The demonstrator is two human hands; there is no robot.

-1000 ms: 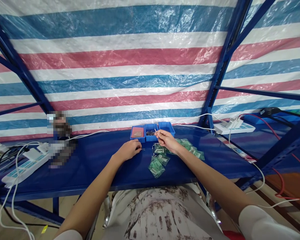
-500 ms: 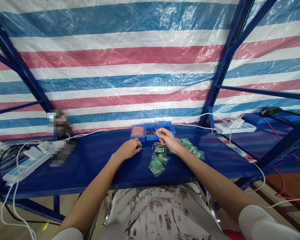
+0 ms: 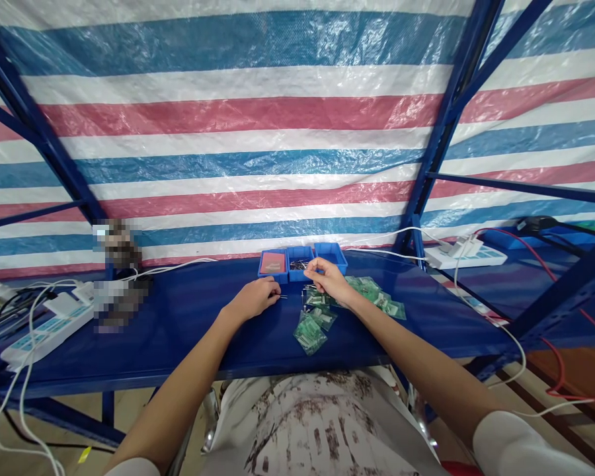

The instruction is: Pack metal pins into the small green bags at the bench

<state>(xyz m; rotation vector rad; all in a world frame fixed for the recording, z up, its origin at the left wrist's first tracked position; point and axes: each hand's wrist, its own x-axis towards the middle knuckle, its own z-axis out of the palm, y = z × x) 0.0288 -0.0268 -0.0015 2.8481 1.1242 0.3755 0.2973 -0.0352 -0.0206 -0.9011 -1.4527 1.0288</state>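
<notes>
My left hand [image 3: 256, 295] rests on the blue shelf [image 3: 188, 317] with fingers curled, pinching a small metal pin whose tip sticks out to the right. My right hand [image 3: 328, 278] hovers just in front of the middle blue bin [image 3: 298, 255], fingers pinched together; whether anything is between them is too small to make out. That bin holds several small dark metal parts. Small green packets [image 3: 309, 330] lie scattered on the shelf under and right of my right hand.
Three small blue bins stand in a row at the back; the left bin [image 3: 272, 263] has a reddish lining. White power strips [image 3: 44, 327] with cables lie at left and another power strip [image 3: 469, 253] at right. A striped tarp hangs behind, and blue rack posts frame the shelf.
My right hand has dropped slightly toward the middle bin, and the thin pin seen sticking up from its fingers earlier no longer shows. The left hand has stayed put.
</notes>
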